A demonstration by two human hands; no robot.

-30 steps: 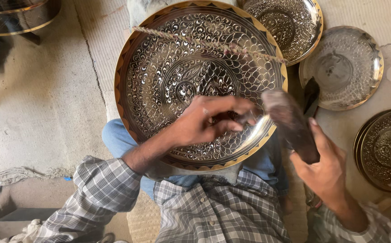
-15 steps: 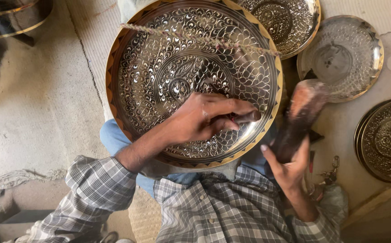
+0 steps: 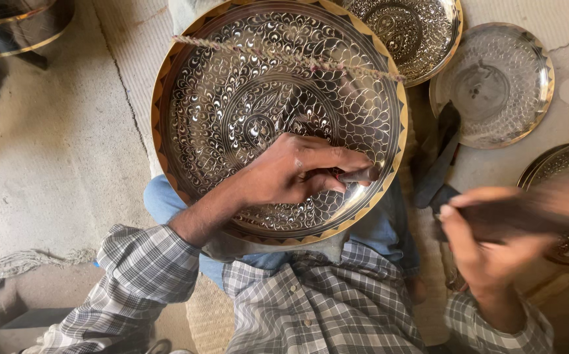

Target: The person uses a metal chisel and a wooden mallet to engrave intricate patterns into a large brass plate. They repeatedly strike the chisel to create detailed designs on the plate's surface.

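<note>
A large round engraved brass tray (image 3: 258,98) with a gold rim is propped on the lap, under the left hand (image 3: 291,174), whose fingers are clamped on a small dark chisel (image 3: 358,175) pressed to the tray's lower right. The right hand (image 3: 488,252), well apart to the right, is closed round a blurred dark hammer handle (image 3: 527,213). Smaller engraved plates (image 3: 494,82) lie beyond it.

The left hand (image 3: 291,174) lay palm down, forearm reaching in from the near left, sleeve rolled to the elbow. Its fingers (image 3: 337,159) extended rightward and pinched together at the tips. The right hand (image 3: 491,246) was raised at the near right, wrist bent, fingers curled in a closed grip, blurred by motion.
</note>
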